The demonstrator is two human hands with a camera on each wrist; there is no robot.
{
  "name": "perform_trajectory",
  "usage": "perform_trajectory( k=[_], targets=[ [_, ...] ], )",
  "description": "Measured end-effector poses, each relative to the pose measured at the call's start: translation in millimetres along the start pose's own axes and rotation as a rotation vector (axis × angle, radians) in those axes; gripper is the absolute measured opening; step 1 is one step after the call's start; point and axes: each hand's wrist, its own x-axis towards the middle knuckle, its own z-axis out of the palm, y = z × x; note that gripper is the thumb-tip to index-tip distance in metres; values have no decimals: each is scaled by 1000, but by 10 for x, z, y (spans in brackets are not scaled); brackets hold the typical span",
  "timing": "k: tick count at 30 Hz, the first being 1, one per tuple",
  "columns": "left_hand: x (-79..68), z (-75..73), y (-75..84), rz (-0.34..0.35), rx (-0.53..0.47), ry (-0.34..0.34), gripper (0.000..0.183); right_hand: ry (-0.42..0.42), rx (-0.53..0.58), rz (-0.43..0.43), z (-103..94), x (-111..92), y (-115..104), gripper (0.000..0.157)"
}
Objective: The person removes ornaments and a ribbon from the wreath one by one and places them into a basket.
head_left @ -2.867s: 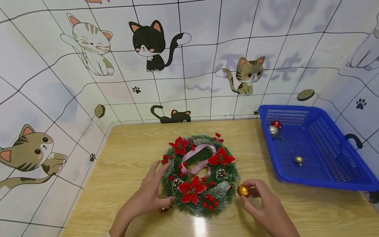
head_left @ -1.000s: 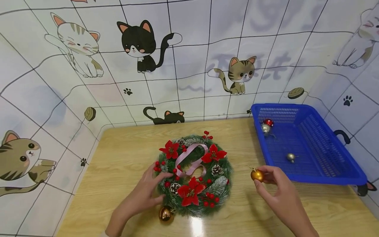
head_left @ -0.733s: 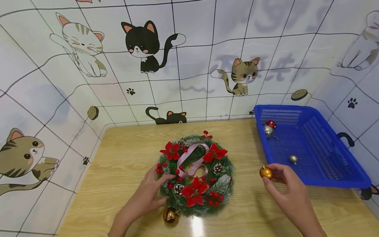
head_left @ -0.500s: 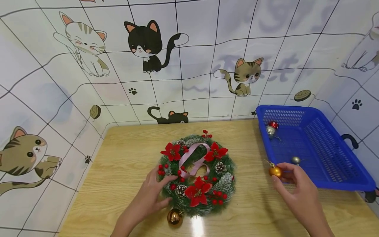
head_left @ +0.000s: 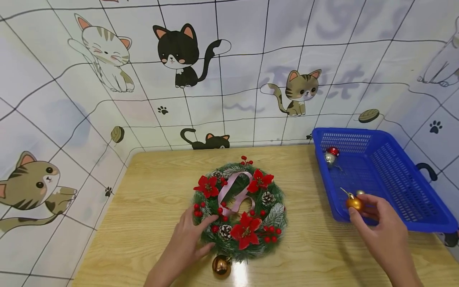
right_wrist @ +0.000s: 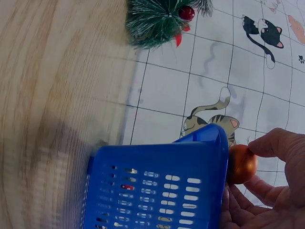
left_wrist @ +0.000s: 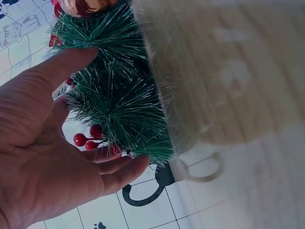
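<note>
A green wreath (head_left: 276, 235) with red poinsettias, berries, pinecones and a loose pink ribbon lies on the wooden table. My left hand (head_left: 188, 239) holds its left edge, thumb and fingers curved about the foliage; the left wrist view shows the fingertips among the green needles (left_wrist: 114, 107). Just below the thumb, a shiny copper bauble (head_left: 221, 266) sits against the wreath's lower edge. My right hand (head_left: 381, 223) pinches a small gold bauble (head_left: 354, 203) by its sides, its cord end pointing up, over the near left rim of the blue basket (head_left: 324, 187). In the right wrist view the bauble (right_wrist: 243, 164) is right at the rim.
Inside the basket lie a red spotted bauble (head_left: 333, 151), a silver bauble (head_left: 330, 159) and a small pale one (head_left: 360, 192), partly hidden by the right hand. A cat-printed wall covering (head_left: 240, 87) stands behind the table (head_left: 154, 179) and on both sides.
My right hand has carried the gold bauble from the wreath's right edge rightward to the basket rim. The wreath has turned slightly counterclockwise under my left hand, the copper bauble shifting right.
</note>
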Motion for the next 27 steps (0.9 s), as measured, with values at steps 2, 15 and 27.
perform_trajectory(
  k=[2,15,27],
  targets=[
    [-10,7,17,6,9,12,72,-1,-31,1,-18,2,28,44],
    [-43,57,94,-8,33,47,74,-44,-113,46,-83,47,129,43],
    [-26,12,142,-53,9,0,72,-146,-142,112,-100,103,164,47]
  ],
)
